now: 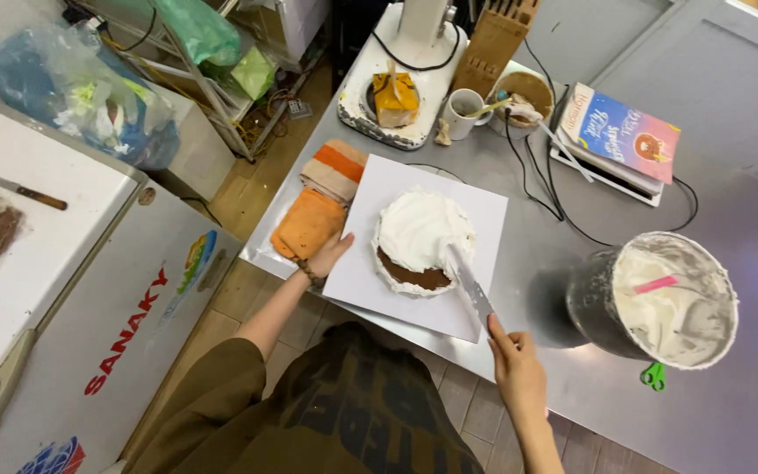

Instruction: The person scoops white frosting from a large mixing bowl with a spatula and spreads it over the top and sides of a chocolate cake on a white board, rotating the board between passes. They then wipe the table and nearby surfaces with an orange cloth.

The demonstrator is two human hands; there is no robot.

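Right hand [519,373] closed round handle of long spatula knife [471,285] — blade runs up-left, tip at near edge of white-frosted cake [421,241]. Left hand [328,256] flat, fingers open, pressing left edge of white board [370,281] under cake. Right hand nearer — one cake, one knife, one cream bowl [660,298] right of it.

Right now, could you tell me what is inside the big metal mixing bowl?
The metal mixing bowl holds white cream, smeared up its walls, with a pink-handled tool lying in it. The cream covers the bowl's bottom and the tool's lower end.
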